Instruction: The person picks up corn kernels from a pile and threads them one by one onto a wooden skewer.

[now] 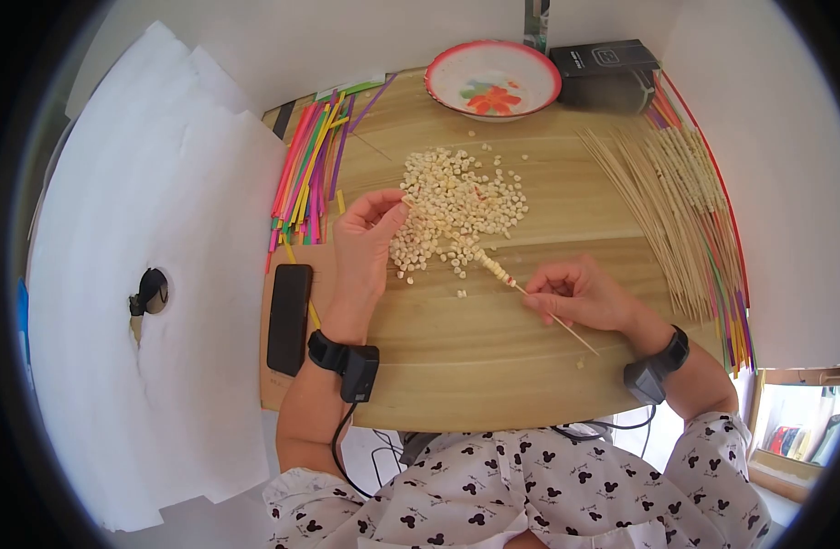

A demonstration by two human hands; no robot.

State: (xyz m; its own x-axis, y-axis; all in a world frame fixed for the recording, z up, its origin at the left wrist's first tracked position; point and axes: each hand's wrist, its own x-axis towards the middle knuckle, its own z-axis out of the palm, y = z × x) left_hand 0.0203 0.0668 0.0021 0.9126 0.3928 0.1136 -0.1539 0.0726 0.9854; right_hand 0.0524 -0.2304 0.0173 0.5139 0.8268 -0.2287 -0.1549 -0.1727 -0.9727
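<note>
My right hand pinches a thin wooden skewer between thumb and fingers. Small cream-coloured bead-like pieces are threaded in a row along its far end, with a reddish spot close to my fingertips. The tip of that row reaches the lower edge of a loose pile of the same pieces on the wooden table. At the pile's left side, my left hand has thumb and forefinger pressed together; what lies between them is too small to name.
Coloured strips lie at the table's left, above a black phone on cardboard. Bare skewers and filled ones lie along the right. A red-rimmed enamel bowl and a black box stand at the back.
</note>
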